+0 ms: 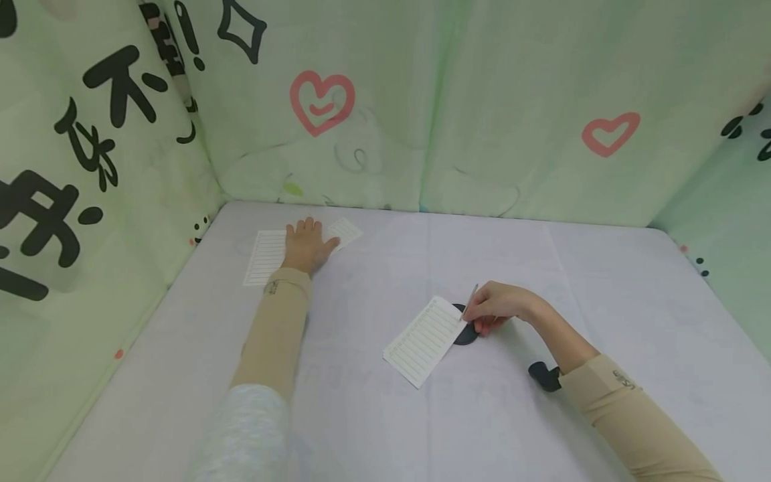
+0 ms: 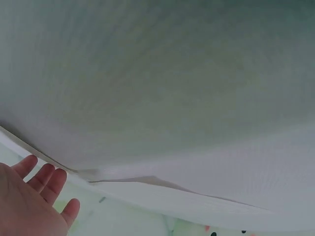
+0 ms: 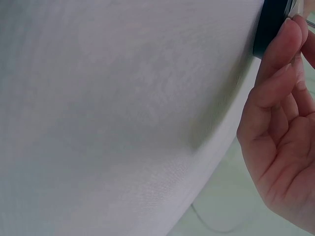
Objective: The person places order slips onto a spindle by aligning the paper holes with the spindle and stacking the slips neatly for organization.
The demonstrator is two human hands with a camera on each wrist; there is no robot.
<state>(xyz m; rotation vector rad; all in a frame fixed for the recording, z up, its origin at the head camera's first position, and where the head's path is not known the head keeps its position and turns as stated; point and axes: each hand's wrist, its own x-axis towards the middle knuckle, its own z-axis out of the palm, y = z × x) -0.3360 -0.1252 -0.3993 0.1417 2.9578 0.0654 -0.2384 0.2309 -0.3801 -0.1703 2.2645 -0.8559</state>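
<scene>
My right hand (image 1: 500, 306) pinches the upper right corner of some lined paper slips (image 1: 423, 345) at a bill spike. The spike's round black base (image 1: 466, 334) sits partly under that corner, and its thin metal pin rises by the fingertips. In the right wrist view, the right hand (image 3: 280, 132) has its fingertips on the paper, right against the thick dark base (image 3: 270, 29). Farther off on the left, my left hand (image 1: 306, 246) lies flat with spread fingers between a lined sheet (image 1: 265, 258) and a smaller tilted slip (image 1: 345, 231), overlapping both.
A white cloth covers the table (image 1: 373, 415). Pale green curtains (image 1: 512, 100) with hearts and black lettering stand round its back and sides. A small black piece (image 1: 544, 377) shows at the right sleeve's cuff.
</scene>
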